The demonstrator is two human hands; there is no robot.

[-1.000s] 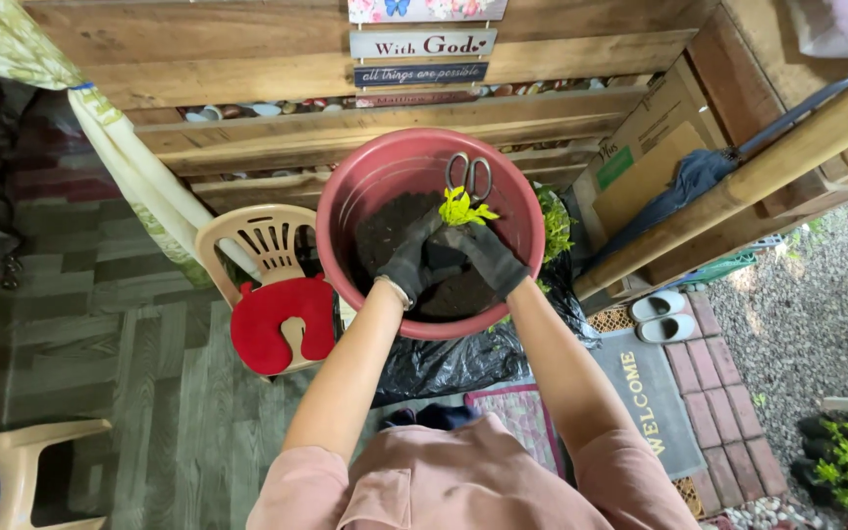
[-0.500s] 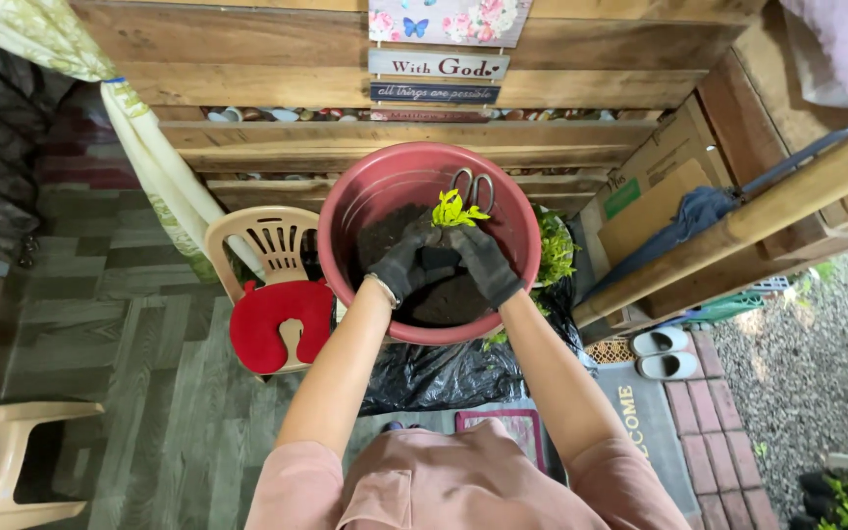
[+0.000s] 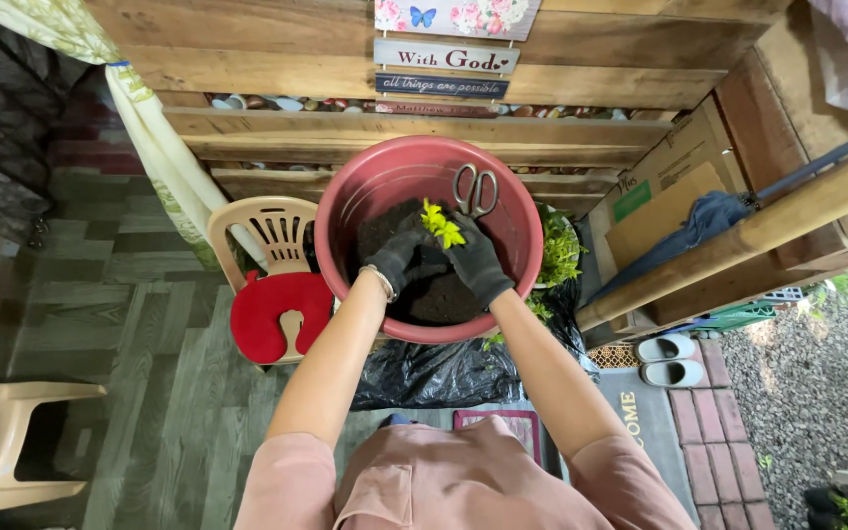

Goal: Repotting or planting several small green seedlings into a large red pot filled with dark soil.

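Seedling (image 3: 442, 225) stem hidden between gloved left hand (image 3: 400, 257) and right hand (image 3: 476, 263), both grips closed on it; leaves point upward over soil in red basin (image 3: 345, 206); scissors (image 3: 475, 189) beside.

Soil (image 3: 434, 294) and scissors (image 3: 474, 188) are lying in the basin (image 3: 365, 177), scissors behind the seedling (image 3: 442, 226). Both gloved hands, left hand (image 3: 399, 257) and right hand (image 3: 478, 263), are flanking that seedling. A chair (image 3: 267, 236) is standing left of the basin, slippers (image 3: 667, 358) to its right.

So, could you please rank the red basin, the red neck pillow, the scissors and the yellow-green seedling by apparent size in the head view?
1. red basin
2. red neck pillow
3. scissors
4. yellow-green seedling, close to the scissors and partly hidden by the gloved hands, so unsure.
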